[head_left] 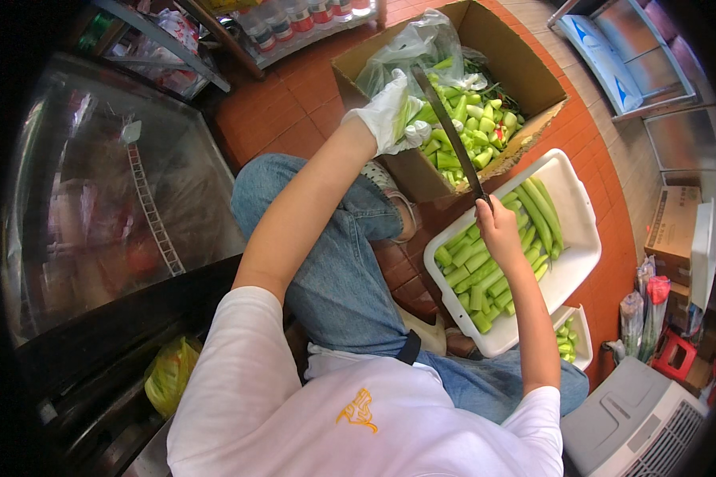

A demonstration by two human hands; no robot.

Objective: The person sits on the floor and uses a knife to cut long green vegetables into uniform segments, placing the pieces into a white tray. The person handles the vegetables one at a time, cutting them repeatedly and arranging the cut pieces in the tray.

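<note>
My left hand (389,116), in a white glove, is closed around a pale green vegetable piece (403,118) at the left edge of a cardboard box (531,53). My bare right hand (499,225) grips the handle of a long dark-bladed knife (450,128), whose blade reaches up over the box, close to the left hand. Inside the box lie many cut green vegetable ends (480,128) and a clear plastic bag (414,47). Below the right hand, a white plastic tub (573,238) holds long green gourds (540,208) and cut lengths (477,268).
A smaller white container (585,340) with green pieces touches the tub's lower side. A glass-fronted cabinet (95,208) stands at left, a shelf of bottles (310,45) at top. A red stool (674,355) and a grey appliance (623,405) are at lower right.
</note>
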